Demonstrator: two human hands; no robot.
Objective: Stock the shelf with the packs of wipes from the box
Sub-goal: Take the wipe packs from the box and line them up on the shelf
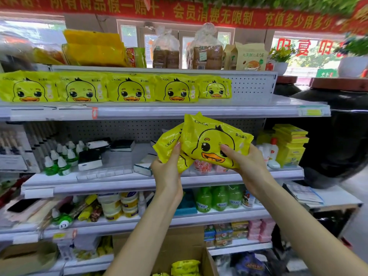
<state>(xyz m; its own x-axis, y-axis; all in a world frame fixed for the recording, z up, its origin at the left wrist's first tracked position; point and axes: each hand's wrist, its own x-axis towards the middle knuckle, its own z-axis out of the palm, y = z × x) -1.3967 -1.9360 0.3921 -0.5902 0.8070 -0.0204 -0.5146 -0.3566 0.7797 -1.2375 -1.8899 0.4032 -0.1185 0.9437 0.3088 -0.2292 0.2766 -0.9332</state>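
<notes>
Left hand (167, 170) grip closed round first wipes pack (169, 145); right hand (247, 166) grip round second pack (211, 140), overlapping it. Both raised just below shelf (286, 103), likely for bare stretch right of stocked row (131, 90). Box (209, 261) below holds more packs (185, 266).

Left grip (167, 167), right grip (247, 166), aloft, curled

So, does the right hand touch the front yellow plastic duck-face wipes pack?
Touching. Head view: right hand grips the front yellow plastic duck-face wipes pack, thumb on its face.
</notes>
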